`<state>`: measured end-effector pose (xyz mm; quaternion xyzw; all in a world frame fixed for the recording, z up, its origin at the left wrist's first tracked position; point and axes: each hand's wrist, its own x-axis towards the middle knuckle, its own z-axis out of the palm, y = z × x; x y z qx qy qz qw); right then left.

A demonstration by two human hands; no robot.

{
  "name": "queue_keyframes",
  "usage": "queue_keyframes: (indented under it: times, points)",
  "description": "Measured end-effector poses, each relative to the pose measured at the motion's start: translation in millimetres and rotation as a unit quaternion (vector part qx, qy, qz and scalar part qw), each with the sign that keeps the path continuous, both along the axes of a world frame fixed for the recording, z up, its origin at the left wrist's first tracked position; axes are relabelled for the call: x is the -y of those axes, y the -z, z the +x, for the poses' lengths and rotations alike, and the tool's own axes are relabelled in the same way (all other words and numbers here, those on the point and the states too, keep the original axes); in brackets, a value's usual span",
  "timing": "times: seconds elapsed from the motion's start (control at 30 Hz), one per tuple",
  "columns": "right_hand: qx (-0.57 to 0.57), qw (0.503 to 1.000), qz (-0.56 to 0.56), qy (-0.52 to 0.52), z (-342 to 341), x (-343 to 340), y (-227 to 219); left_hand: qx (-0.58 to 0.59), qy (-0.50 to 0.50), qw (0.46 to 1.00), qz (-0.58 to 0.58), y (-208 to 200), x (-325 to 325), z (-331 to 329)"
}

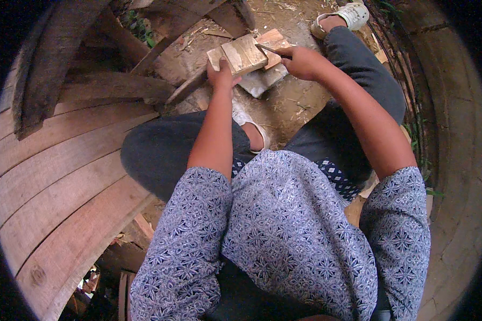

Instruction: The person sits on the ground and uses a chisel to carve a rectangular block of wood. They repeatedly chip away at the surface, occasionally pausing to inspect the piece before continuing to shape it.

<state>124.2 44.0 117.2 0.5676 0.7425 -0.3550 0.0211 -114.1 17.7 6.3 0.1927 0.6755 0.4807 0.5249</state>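
My left hand point(221, 76) is closed on the near left side of a pale wooden block point(245, 55), thumb on top. A groove or step runs across the block's upper face. In my right hand point(303, 62) is a thin dark tool point(266, 48), its tip pointing left at the block's right end. Whether that tip touches the wood, and whether it is a knife or a chisel, I cannot tell. Behind and to the right of the block lies a reddish piece of wood point(273, 39). A pale grey slab point(263, 81) shows underneath.
Wide planks point(64, 160) form a bench at my left. Dark wooden beams point(112, 85) stand at the far left, near my left hand. Wood shavings litter the dirt floor point(289, 101). My feet in white shoes point(353, 16) frame the work. A grey wall point(455, 160) rises at right.
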Motion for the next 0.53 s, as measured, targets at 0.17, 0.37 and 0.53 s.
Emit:
queue_keyframes:
  times: [0.17, 0.37, 0.53]
  points:
    - [0.061, 0.998, -0.006, -0.017, -13, -5, -2, -0.028, -0.015, 0.999, 0.008, 0, 6, 4]
    - [0.076, 0.997, 0.019, -0.017, -20, 9, -14, -0.059, -0.014, 0.997, 0.036, 0, 10, 11]
    - [0.057, 0.998, 0.038, -0.004, -15, 17, 7, -0.078, -0.03, 0.996, 0.008, 11, 3, 10]
